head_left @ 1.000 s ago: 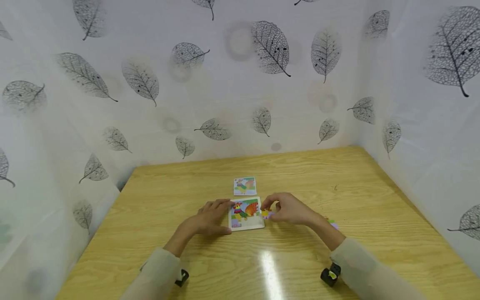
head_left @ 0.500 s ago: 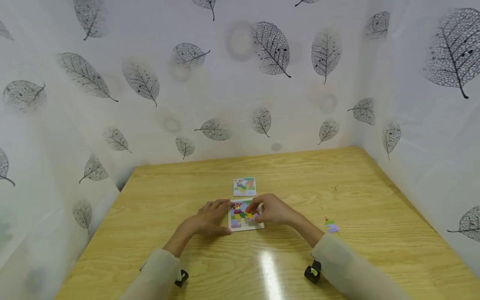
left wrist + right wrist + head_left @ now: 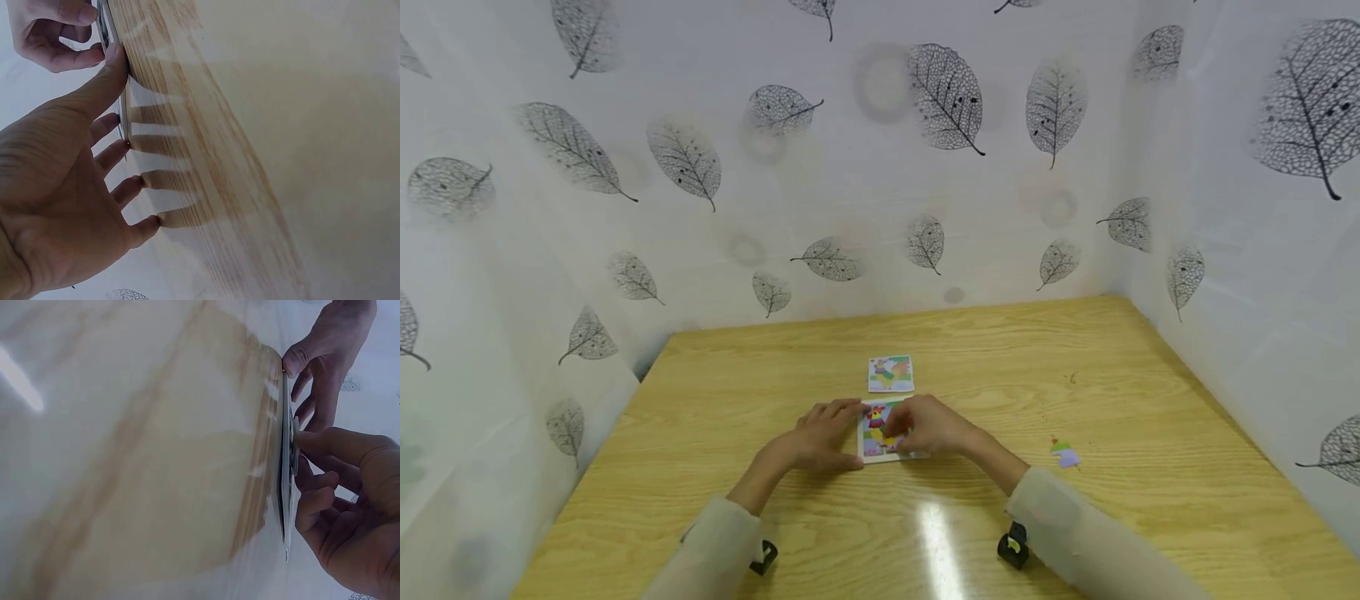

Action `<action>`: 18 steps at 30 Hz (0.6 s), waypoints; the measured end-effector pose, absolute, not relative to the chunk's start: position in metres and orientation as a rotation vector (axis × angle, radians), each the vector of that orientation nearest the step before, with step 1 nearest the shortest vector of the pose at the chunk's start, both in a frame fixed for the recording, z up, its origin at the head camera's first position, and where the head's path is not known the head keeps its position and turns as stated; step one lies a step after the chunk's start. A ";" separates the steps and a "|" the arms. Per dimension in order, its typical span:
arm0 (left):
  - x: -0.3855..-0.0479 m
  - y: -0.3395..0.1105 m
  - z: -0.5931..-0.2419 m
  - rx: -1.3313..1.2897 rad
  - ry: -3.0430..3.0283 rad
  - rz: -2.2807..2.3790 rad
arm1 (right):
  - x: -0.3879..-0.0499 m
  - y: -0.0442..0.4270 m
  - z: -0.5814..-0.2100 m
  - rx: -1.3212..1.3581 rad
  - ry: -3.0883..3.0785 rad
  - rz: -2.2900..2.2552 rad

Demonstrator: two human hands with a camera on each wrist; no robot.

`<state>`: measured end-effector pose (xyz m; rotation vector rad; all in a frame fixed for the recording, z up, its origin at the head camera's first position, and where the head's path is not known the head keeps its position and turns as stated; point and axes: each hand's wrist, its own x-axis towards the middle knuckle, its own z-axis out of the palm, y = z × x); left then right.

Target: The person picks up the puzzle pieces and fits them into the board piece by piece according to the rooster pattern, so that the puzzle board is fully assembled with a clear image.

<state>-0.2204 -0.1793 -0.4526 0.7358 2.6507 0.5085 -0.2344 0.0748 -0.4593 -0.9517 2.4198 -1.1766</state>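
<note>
A small framed jigsaw board with a colourful rooster picture lies at the middle of the table. My left hand rests along its left side, thumb at the near left corner and the other fingers stretched toward the far one. In the left wrist view, fingertips of that hand touch the tabletop. Over the board's right half, my right hand pinches a jigsaw piece between thumb and fingers, low against the surface. The hand covers most of that piece in the head view.
A square card with a paler rooster picture lies just beyond the board. One loose jigsaw piece, green and purple, lies to the right on the wooden table. A white leaf-print curtain surrounds the back and sides.
My right hand has carried the jigsaw piece leftward from beside the board onto its right half. The loose piece, partly hidden by the forearm before, now shows. My left hand stays put.
</note>
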 end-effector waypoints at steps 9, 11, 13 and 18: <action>-0.224 -0.181 -0.458 0.735 2.652 0.515 | -0.234 0.070 -0.459 -0.934 2.443 -1.125; -0.226 -0.183 -0.463 0.731 2.659 0.507 | -0.233 0.069 -0.459 -0.924 2.448 -1.129; -0.229 -0.183 -0.468 0.724 2.662 0.505 | -0.233 0.068 -0.459 -0.911 2.446 -1.139; -0.231 -0.185 -0.473 0.733 2.664 0.531 | -0.232 0.068 -0.461 -0.881 2.438 -1.150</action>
